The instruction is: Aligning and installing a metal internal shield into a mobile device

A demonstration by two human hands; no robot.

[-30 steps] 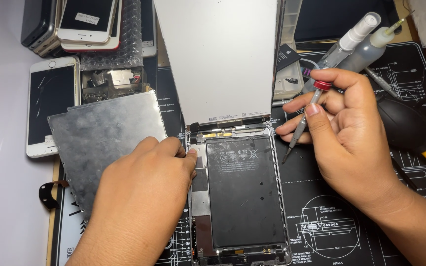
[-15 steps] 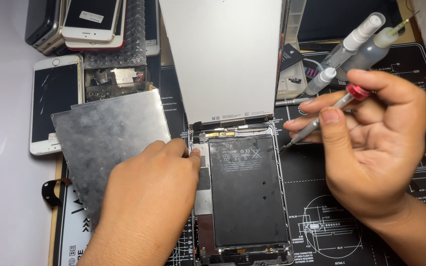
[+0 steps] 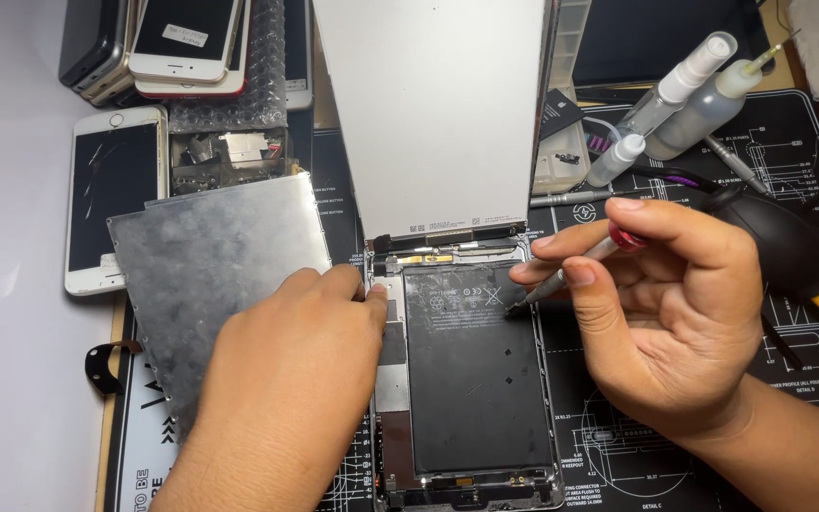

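The right hand's (image 3: 675, 313) fingers (image 3: 575, 275) pinch a slim screwdriver (image 3: 571, 273), tip at the right edge of the opened tablet (image 3: 471, 379), near its black battery (image 3: 476, 370). The left hand (image 3: 286, 379) lies flat, fingers extended and holding nothing, steadying the tablet's left edge beside a loose metal shield plate (image 3: 220, 256). The lifted display panel (image 3: 433, 109) stands at the far side; this looks like screw work, calling for a steady, upright tip.

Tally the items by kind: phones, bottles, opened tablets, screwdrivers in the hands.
Phones: 3, counting the white phone and two in the stacked phones; more may be hidden
Bottles: 3, see bottles
Opened tablet: 1
Screwdriver in right hand: 1
Total: 8
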